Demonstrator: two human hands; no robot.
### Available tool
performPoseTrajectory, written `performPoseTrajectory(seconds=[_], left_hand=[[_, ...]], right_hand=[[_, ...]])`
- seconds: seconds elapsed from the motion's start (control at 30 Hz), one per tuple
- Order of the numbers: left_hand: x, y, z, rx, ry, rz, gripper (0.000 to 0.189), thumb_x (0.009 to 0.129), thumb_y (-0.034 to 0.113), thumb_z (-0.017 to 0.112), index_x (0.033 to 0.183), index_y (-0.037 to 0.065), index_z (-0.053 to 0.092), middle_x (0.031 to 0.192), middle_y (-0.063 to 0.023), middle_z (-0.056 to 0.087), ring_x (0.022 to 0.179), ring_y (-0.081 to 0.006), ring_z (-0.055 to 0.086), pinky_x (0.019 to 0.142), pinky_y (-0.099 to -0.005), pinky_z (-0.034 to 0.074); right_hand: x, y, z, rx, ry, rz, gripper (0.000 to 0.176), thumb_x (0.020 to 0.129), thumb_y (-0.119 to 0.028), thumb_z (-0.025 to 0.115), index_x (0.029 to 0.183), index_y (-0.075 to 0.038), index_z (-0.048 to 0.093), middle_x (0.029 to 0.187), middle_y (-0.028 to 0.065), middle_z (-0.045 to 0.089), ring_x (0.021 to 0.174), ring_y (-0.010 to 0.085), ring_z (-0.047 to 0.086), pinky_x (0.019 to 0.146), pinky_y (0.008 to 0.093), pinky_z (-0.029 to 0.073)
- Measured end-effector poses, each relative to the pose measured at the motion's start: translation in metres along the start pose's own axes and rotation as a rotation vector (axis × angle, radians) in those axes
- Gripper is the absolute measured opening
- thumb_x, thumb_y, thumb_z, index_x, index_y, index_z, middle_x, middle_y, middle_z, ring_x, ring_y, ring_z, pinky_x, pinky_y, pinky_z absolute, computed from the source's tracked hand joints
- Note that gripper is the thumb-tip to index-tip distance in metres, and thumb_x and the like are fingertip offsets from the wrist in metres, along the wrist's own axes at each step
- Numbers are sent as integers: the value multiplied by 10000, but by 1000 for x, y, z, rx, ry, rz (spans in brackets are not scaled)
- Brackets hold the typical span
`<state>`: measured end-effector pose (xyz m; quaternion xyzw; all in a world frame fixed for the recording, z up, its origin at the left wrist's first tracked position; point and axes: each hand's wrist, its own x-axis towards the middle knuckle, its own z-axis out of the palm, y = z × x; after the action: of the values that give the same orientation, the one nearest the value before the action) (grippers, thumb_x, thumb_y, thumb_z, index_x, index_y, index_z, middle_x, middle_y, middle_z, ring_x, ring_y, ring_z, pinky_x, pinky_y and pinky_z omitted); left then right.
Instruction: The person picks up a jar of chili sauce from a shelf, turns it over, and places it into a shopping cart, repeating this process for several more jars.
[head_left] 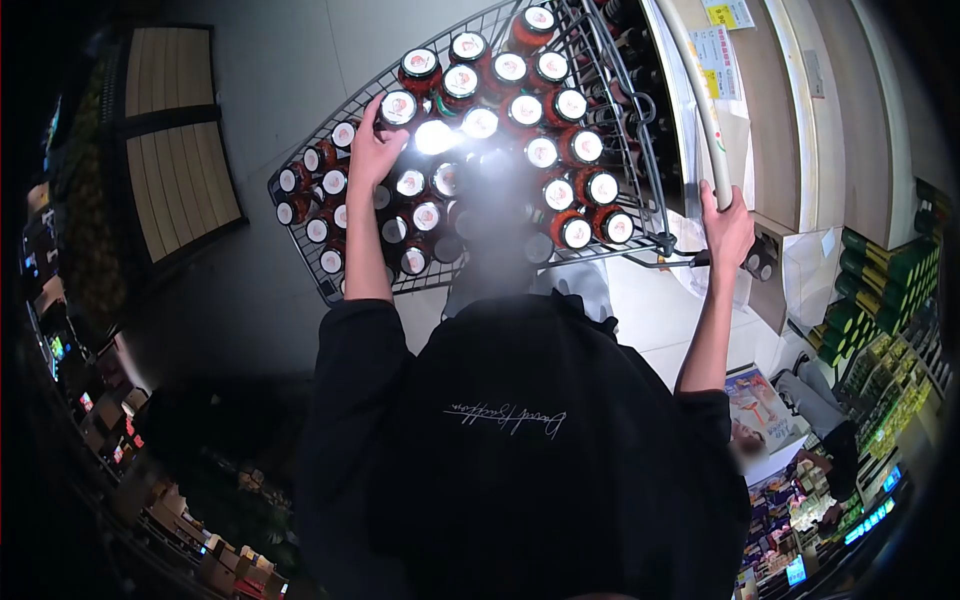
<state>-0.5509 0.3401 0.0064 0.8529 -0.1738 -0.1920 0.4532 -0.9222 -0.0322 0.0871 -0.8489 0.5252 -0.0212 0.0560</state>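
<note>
My left hand has its fingers curled around the side of a jar with a white, dark-rimmed lid. Around it, many similar jars with red contents stand upright, close together, in a dark wire shopping cart. On the right, my right hand is closed around the lower end of a long, pale shelf-edge strip. Glare hides some lids near the middle of the cart, and a blurred patch covers the jars nearest my body.
Shelves with price tags run along the right, with dark bottles behind the cart's side. Slatted wooden stands are at left. Green-and-yellow packages and a person appear at lower right. Pale floor tiles surround the cart.
</note>
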Motion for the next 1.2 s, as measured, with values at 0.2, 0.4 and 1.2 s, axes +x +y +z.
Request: performPoseTrajectory(seconds=[0.2, 0.4, 1.2], left_hand=[[7, -1, 4, -108, 87, -189, 645, 892, 381, 657, 1415, 62, 454, 1215, -164, 617, 982, -186, 643, 906, -325, 478], [3, 4, 11, -308, 116, -431, 693, 952, 625, 423, 1314, 47, 547, 1178, -92, 621, 1044, -177, 593, 813, -319, 514], [0, 54, 3, 403, 192, -205, 733, 684, 461, 756, 1213, -6, 557, 1076, -252, 674, 1029, -383, 651, 923, -429, 499]], right_hand=[[1, 1, 1, -16, -11, 11, 551, 839, -583, 626, 988, -54, 653, 763, 227, 676, 790, 425, 667, 706, 505, 522], [-1, -4, -5, -2, -22, 26, 541, 841, -577, 626, 960, -50, 649, 749, 227, 673, 782, 427, 664, 706, 504, 519], [-1, -1, 1, 32, 34, -5, 489, 846, -545, 643, 928, -62, 652, 708, 210, 664, 747, 413, 664, 684, 499, 512]])
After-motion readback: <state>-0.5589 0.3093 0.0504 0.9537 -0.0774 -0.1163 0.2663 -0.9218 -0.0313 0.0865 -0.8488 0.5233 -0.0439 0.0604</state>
